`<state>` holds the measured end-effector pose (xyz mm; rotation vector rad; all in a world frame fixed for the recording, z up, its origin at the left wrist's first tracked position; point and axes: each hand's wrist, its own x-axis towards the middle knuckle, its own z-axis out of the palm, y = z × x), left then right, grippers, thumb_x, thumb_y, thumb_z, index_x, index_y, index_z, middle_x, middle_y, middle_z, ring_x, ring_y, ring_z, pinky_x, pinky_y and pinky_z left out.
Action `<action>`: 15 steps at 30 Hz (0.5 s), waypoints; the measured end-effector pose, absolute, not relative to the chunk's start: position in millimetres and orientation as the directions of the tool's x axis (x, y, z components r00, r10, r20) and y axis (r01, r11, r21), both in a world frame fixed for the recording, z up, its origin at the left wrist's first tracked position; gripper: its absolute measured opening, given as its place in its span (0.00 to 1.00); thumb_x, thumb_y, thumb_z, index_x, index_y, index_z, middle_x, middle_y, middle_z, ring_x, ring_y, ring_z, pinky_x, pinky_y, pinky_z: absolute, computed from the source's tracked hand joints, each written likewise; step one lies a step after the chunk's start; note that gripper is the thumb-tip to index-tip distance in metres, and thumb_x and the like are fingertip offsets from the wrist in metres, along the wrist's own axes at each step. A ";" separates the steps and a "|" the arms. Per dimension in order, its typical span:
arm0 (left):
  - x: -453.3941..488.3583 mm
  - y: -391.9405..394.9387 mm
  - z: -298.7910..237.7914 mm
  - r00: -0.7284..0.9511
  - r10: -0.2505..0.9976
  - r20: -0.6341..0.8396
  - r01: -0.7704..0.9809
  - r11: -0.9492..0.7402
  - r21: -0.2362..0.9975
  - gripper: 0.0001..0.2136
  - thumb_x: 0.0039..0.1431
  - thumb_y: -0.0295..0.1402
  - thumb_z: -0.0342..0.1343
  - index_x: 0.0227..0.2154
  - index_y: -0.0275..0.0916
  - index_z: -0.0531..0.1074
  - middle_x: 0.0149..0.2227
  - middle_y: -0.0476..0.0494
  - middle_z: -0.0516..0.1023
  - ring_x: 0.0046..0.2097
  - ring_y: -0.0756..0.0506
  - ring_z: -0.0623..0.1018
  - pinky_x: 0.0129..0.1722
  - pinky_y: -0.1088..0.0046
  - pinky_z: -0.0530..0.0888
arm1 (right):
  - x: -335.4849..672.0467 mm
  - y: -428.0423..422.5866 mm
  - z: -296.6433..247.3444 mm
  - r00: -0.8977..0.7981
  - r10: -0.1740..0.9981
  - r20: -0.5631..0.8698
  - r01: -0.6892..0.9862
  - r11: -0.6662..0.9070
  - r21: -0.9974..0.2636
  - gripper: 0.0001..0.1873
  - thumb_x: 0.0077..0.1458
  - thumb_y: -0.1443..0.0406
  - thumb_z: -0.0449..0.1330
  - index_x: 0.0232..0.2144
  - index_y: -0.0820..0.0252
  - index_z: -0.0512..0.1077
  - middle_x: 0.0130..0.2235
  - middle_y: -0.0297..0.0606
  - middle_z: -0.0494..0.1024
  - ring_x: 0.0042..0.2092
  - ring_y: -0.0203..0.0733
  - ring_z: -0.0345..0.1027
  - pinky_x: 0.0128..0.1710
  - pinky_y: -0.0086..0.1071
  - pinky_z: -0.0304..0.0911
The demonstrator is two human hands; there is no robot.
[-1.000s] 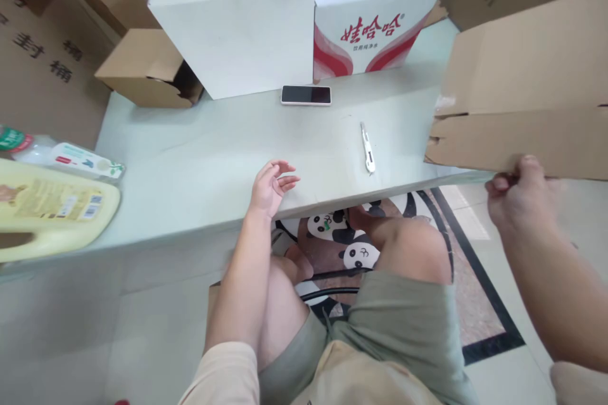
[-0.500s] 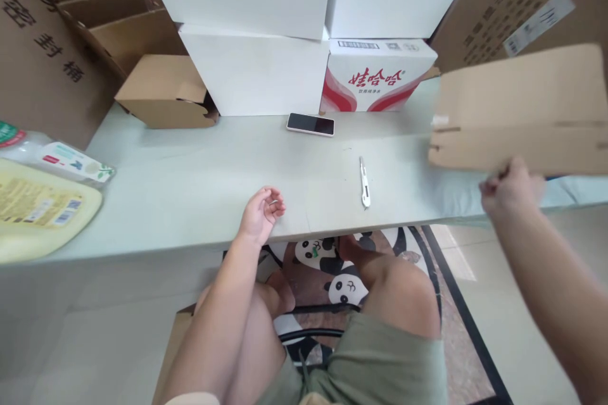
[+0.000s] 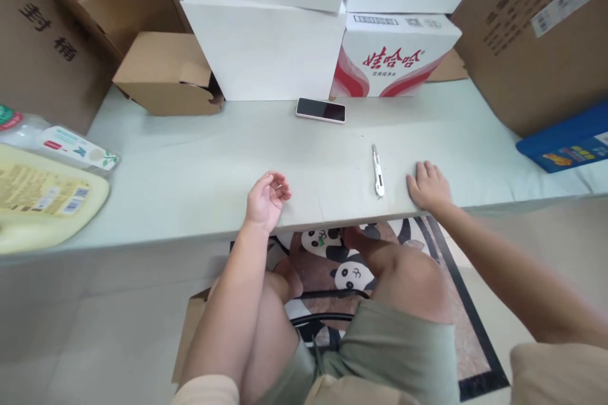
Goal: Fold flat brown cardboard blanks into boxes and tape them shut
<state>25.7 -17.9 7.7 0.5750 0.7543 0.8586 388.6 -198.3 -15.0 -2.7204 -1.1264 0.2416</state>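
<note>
slim white utility knife (image 3: pixel 377 171), flat on the pale table (image 3: pixel 190 164) near its front edge, lengthwise front to back

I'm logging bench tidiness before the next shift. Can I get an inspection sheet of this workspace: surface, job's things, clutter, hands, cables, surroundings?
Surface: pale green table, covering slightly creased.
Job's things: utility knife lies flat near the front edge, in neither hand.
Clutter: phone screen up by the boxes; yellow jug and wrapped packets at left; blue packet at right.
Hands: left hand palm up, fingers loosely curled, holding nothing; right hand flat on the table, just right of the knife, apart from it.
Cables: nothing seen.
Surroundings: white boxes, red-and-white carton and brown carton along the back; panda rug beneath.
</note>
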 end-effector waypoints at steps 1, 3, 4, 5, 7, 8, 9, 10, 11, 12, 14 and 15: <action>25.5 -18.1 9.3 0.429 0.833 -0.348 -0.468 0.535 0.704 0.06 0.50 0.36 0.57 0.27 0.38 0.73 0.25 0.48 0.72 0.26 0.52 0.73 0.28 0.77 0.74 | 387.2 -198.0 -12.9 0.685 0.721 -0.101 0.708 -0.692 -0.137 0.37 0.64 0.54 0.46 0.67 0.73 0.57 0.72 0.60 0.52 0.74 0.64 0.43 0.72 0.55 0.43; 25.8 -19.4 14.0 0.430 0.836 -0.341 -0.496 0.534 0.684 0.06 0.50 0.36 0.56 0.26 0.38 0.73 0.25 0.48 0.72 0.26 0.52 0.74 0.28 0.78 0.74 | 390.5 -194.3 -2.9 0.671 0.724 -0.163 0.732 -0.681 -0.011 0.37 0.64 0.53 0.45 0.67 0.72 0.57 0.71 0.61 0.55 0.71 0.65 0.50 0.69 0.55 0.51; 25.6 -19.9 16.6 0.431 0.838 -0.335 -0.513 0.533 0.673 0.06 0.51 0.35 0.56 0.27 0.38 0.73 0.26 0.48 0.72 0.26 0.52 0.74 0.28 0.78 0.74 | 393.8 -191.2 3.9 0.668 0.719 -0.191 0.733 -0.680 0.002 0.37 0.63 0.53 0.47 0.66 0.71 0.60 0.69 0.61 0.59 0.69 0.65 0.55 0.67 0.55 0.55; 24.9 -20.2 19.2 0.431 0.841 -0.328 -0.533 0.531 0.659 0.06 0.51 0.35 0.56 0.26 0.38 0.73 0.25 0.48 0.71 0.26 0.53 0.74 0.27 0.78 0.73 | 397.0 -187.6 11.2 0.667 0.714 -0.213 0.733 -0.681 0.010 0.35 0.62 0.52 0.49 0.64 0.70 0.64 0.67 0.61 0.64 0.66 0.66 0.61 0.65 0.56 0.59; 20.4 -19.4 23.5 0.442 0.842 -0.310 -0.568 0.530 0.630 0.08 0.53 0.34 0.55 0.21 0.39 0.69 0.20 0.51 0.65 0.22 0.54 0.69 0.23 0.79 0.70 | 400.7 -178.6 26.1 0.665 0.707 -0.239 0.735 -0.677 0.042 0.32 0.59 0.53 0.53 0.59 0.67 0.70 0.62 0.60 0.70 0.61 0.65 0.68 0.60 0.57 0.65; 16.6 -18.3 24.8 0.460 0.837 -0.297 -0.573 0.535 0.621 0.12 0.55 0.34 0.54 0.18 0.40 0.64 0.17 0.53 0.60 0.19 0.55 0.65 0.20 0.79 0.66 | 400.2 -173.0 33.3 0.664 0.710 -0.235 0.738 -0.672 0.055 0.30 0.59 0.54 0.53 0.57 0.66 0.71 0.61 0.60 0.72 0.60 0.65 0.69 0.58 0.57 0.66; 11.6 -16.8 25.7 0.485 0.828 -0.281 -0.570 0.543 0.617 0.17 0.56 0.35 0.53 0.14 0.40 0.58 0.15 0.55 0.52 0.16 0.55 0.59 0.17 0.79 0.61 | 397.5 -166.5 40.0 0.660 0.718 -0.221 0.744 -0.665 0.064 0.29 0.60 0.54 0.52 0.57 0.66 0.72 0.61 0.60 0.71 0.60 0.64 0.69 0.58 0.56 0.66; 5.9 -15.0 26.2 0.514 0.816 -0.265 -0.559 0.553 0.618 0.21 0.58 0.35 0.53 0.13 0.41 0.52 0.14 0.56 0.46 0.15 0.56 0.54 0.16 0.78 0.57 | 392.5 -158.8 46.2 0.653 0.730 -0.203 0.753 -0.654 0.071 0.29 0.60 0.55 0.51 0.57 0.65 0.71 0.62 0.59 0.71 0.60 0.63 0.69 0.58 0.55 0.66; -0.2 -13.0 26.5 0.541 0.803 -0.251 -0.546 0.562 0.621 0.24 0.60 0.36 0.52 0.13 0.41 0.47 0.14 0.57 0.41 0.15 0.56 0.50 0.15 0.78 0.53 | 385.3 -149.9 51.5 0.641 0.746 -0.182 0.765 -0.640 0.069 0.28 0.61 0.56 0.50 0.58 0.65 0.71 0.62 0.57 0.70 0.59 0.62 0.69 0.58 0.54 0.66; -6.4 -10.6 26.5 0.558 0.793 -0.242 -0.538 0.569 0.622 0.26 0.61 0.36 0.52 0.13 0.41 0.44 0.14 0.57 0.39 0.15 0.56 0.48 0.15 0.77 0.52 | 375.8 -139.5 56.0 0.623 0.767 -0.157 0.781 -0.623 0.055 0.28 0.61 0.56 0.49 0.58 0.63 0.70 0.62 0.56 0.70 0.57 0.60 0.71 0.58 0.52 0.67; -17.7 -5.1 26.6 0.558 0.795 -0.239 -0.550 0.570 0.610 0.28 0.63 0.37 0.51 0.13 0.41 0.41 0.15 0.57 0.38 0.15 0.56 0.47 0.16 0.77 0.51 | 350.7 -114.3 61.3 0.557 0.823 -0.107 0.827 -0.562 -0.016 0.25 0.60 0.58 0.50 0.55 0.60 0.73 0.56 0.52 0.75 0.48 0.55 0.75 0.54 0.51 0.68; -22.2 -1.9 26.6 0.546 0.802 -0.243 -0.566 0.567 0.598 0.28 0.63 0.38 0.51 0.14 0.41 0.41 0.15 0.56 0.38 0.15 0.56 0.47 0.16 0.77 0.51 | 335.6 -99.4 62.1 0.508 0.857 -0.080 0.855 -0.514 -0.070 0.23 0.58 0.59 0.52 0.52 0.60 0.74 0.52 0.50 0.78 0.42 0.52 0.76 0.52 0.51 0.69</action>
